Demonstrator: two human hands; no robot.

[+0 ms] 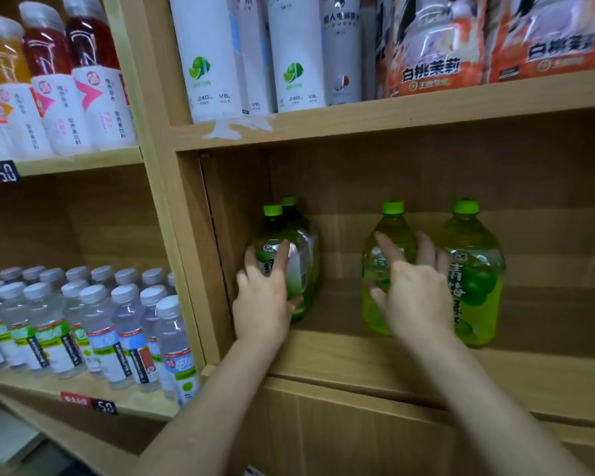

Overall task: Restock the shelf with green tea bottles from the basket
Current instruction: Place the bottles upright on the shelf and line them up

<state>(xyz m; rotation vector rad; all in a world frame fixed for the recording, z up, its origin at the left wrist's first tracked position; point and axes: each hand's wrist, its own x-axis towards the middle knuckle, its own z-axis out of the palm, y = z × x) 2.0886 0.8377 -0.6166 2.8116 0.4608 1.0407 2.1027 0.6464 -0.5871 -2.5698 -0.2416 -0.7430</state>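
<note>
At ten o'clock in the view, red and orange drinks [83,80] with white labels stand on an upper board, and a black price tag [5,173] hangs on its edge. Below them, at eight o'clock, rows of clear water bottles [100,331] with white caps fill a lower board.

Right of the wooden upright is the open shelf [340,352] where the green tea stands. The left front bottle [301,269] sits hard against the compartment's left wall. The rear bottle [289,201] is just behind it at one o'clock, with little more than its green cap showing. The left hand [265,297] lies flat on the front bottle's label. Its fingers [282,255] are straight and spread wide, pointing to twelve o'clock, and the thumb rests at the bottle's lower right.

Further right, well apart from that pair, the middle bottle [392,225] and the right bottle [478,286] stand upright side by side near the shelf's front edge. The right hand [416,293] covers the gap between them. Its fingers [387,247] are fanned wide and straight, with some on the middle bottle and some reaching the right one. I cannot tell whether they press or only touch.

At twelve o'clock, on the board above, stand tall white lime bottles [206,63], and at two o'clock there are orange packs [433,46].
</note>
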